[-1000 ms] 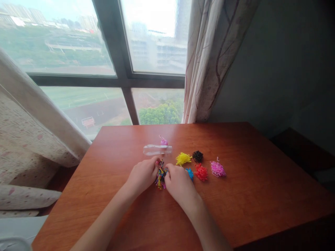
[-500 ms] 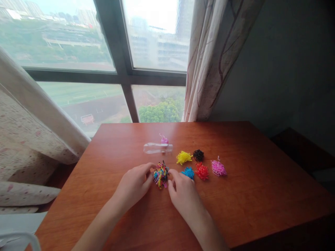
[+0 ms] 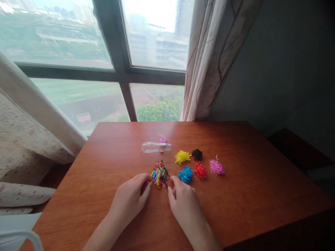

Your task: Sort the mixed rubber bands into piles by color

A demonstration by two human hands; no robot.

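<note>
A heap of mixed coloured rubber bands [image 3: 159,176] lies on the table between my two hands. At its left edge, the thumb and index fingertip of my left hand [image 3: 133,193] come close together in a pinch; whatever lies between them is too small to make out. My right hand [image 3: 184,197] is on the other side of the heap, with thumb and index finger apart. A black band stretches from the heap to near its thumb tip. Just beyond the right fingers lies a blue pile of bands [image 3: 185,174].
Further right are single-colour piles: yellow bands [image 3: 182,157], black bands [image 3: 197,154], red bands [image 3: 200,170] and pink bands [image 3: 217,167]. Behind the heap, a clear plastic bottle [image 3: 151,147] lies on its side by a purple trinket [image 3: 163,139]. The wooden table [image 3: 248,209] meets a window.
Both hands have drawn slightly back toward me, and the left finger and thumb have come closer together. The right hand has uncovered more of the blue pile. The view has shifted slightly.
</note>
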